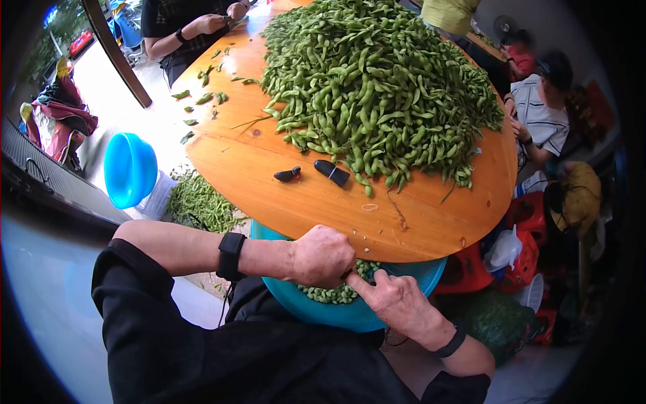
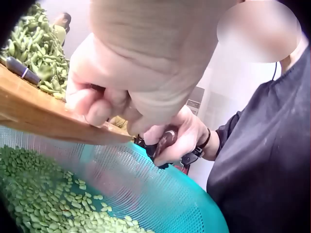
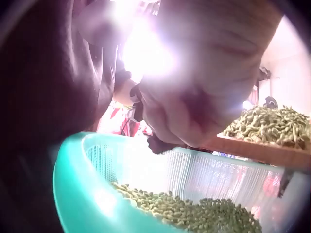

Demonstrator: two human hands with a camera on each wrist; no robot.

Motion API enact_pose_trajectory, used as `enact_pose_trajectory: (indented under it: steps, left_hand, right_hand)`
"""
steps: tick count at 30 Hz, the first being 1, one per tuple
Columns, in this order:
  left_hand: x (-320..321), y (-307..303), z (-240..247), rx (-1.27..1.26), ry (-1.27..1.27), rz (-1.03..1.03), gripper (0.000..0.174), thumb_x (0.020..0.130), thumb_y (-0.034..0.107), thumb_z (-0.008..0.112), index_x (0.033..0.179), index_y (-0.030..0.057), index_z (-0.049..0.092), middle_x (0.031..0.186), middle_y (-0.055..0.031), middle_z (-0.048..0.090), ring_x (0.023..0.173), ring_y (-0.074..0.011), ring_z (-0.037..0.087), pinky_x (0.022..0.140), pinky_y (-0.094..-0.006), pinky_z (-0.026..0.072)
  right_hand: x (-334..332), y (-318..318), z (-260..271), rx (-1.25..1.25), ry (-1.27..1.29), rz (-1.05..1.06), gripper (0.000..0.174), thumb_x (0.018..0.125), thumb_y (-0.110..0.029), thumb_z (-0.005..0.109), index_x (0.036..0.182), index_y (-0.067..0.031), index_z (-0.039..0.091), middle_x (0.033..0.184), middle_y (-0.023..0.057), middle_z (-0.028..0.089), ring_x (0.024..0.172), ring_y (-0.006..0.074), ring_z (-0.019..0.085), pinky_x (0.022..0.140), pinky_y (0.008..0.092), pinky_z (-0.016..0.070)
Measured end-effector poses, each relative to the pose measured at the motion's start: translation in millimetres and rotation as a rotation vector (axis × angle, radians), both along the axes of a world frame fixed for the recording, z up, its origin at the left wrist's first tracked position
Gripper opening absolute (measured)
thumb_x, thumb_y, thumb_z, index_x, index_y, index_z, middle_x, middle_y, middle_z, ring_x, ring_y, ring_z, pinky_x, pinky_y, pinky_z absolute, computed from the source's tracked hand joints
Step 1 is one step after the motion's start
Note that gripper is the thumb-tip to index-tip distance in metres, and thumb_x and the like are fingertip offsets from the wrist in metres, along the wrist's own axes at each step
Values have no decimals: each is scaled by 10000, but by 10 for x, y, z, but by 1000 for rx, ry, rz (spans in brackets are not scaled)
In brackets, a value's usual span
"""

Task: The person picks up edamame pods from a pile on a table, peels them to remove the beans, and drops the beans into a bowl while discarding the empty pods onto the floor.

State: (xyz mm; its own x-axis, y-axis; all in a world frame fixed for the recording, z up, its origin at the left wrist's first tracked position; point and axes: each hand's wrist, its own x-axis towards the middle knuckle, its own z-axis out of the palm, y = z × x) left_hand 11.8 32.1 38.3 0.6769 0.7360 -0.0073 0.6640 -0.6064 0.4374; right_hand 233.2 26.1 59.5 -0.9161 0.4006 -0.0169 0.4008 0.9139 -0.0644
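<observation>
Both hands meet below the near edge of the round wooden table (image 1: pixel 269 195), over a teal mesh basket (image 1: pixel 417 279) in my lap that holds shelled green beans (image 1: pixel 336 294). My left hand (image 1: pixel 321 256) is curled into a fist; I cannot see anything inside it. My right hand (image 1: pixel 397 299) lies beside it with its thumb against the fist. In the left wrist view the right hand (image 2: pixel 177 138) grips a small dark object (image 2: pixel 165 140). A big heap of green pods (image 1: pixel 377 87) covers the far part of the table.
Two small black tools (image 1: pixel 287 174) (image 1: pixel 332 172) lie on the table near the heap. On the floor to the left are a blue bowl (image 1: pixel 129 168) and more pods (image 1: pixel 198 202). Other people sit across the table (image 1: pixel 195 27) and at the right (image 1: pixel 545 108), near red stools (image 1: pixel 525 229).
</observation>
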Motion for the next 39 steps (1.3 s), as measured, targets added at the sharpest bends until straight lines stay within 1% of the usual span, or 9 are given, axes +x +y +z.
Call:
enact_pose_trajectory:
  steps: [6, 12, 16, 18, 21, 25, 31, 35, 39]
  left_hand:
    - [33, 40, 140, -29, 27, 11, 124, 741, 242, 694, 779, 126, 715, 592, -86, 607, 605, -281, 655, 535, -417, 522]
    - [67, 50, 53, 456, -116, 66, 105, 774, 219, 672, 828, 136, 707, 587, -70, 610, 623, -252, 657, 531, -403, 518]
    - [76, 6, -6, 208, -39, 68, 80, 767, 217, 664, 777, 148, 702, 594, -71, 621, 623, -251, 663, 537, -407, 526]
    - [94, -36, -13, 114, 5, 42, 82, 761, 219, 662, 747, 148, 702, 604, -77, 629, 627, -262, 670, 543, -408, 532]
    - [101, -49, 37, -33, 98, 14, 113, 744, 225, 659, 673, 145, 696, 636, -90, 655, 649, -302, 685, 564, -423, 548]
    - [83, -20, 116, -128, 121, -58, 151, 762, 255, 664, 699, 121, 695, 666, -113, 667, 674, -332, 683, 593, -449, 549]
    - [-350, 52, 410, -133, 126, 96, 521, 784, 530, 740, 1006, 76, 617, 751, -149, 671, 743, -364, 677, 616, -459, 535]
    - [-831, 159, 126, 321, -178, 540, 398, 815, 359, 773, 986, 54, 584, 877, -134, 641, 757, -357, 652, 628, -427, 516]
    - [-1036, 318, -91, 315, -93, 685, 324, 832, 281, 753, 984, 57, 576, 930, -124, 583, 833, -346, 635, 663, -426, 515]
  right_hand:
    - [-17, 38, 52, 119, -31, 28, 566, 830, -61, 602, 1378, -182, 528, 639, 50, 524, 469, 138, 587, 434, 268, 479]
    - [-135, -19, 253, -1759, 352, -447, 898, 900, -65, 693, 1558, -106, 82, 730, 0, 635, 520, 70, 562, 463, 225, 438]
    - [-88, 11, 44, -1503, 283, -413, 749, 881, -34, 680, 1508, -94, 275, 702, 42, 635, 512, 113, 601, 450, 255, 459]
    - [-40, 129, -152, -403, 258, 97, 563, 836, -39, 669, 1359, -77, 465, 703, 29, 619, 502, 127, 613, 445, 234, 451]
    - [-32, 36, 41, 79, -110, 91, 474, 780, -30, 651, 1242, -78, 554, 693, 92, 609, 524, 230, 640, 456, 302, 498]
    - [-65, -10, 59, 54, -115, 33, 480, 775, -44, 652, 1243, -86, 550, 665, 113, 578, 525, 277, 630, 491, 342, 527]
    - [-17, 37, 49, -693, 261, -91, 433, 840, -107, 696, 1246, -51, 559, 599, 115, 595, 553, 212, 661, 502, 345, 493]
    - [-18, -29, 102, -957, 449, -369, 299, 835, -135, 746, 1065, -11, 600, 618, 91, 638, 502, 160, 592, 514, 298, 476]
    - [-3, -163, -173, -1245, 572, -593, 148, 890, -107, 708, 869, -13, 596, 600, 8, 606, 499, 46, 540, 451, 240, 417]
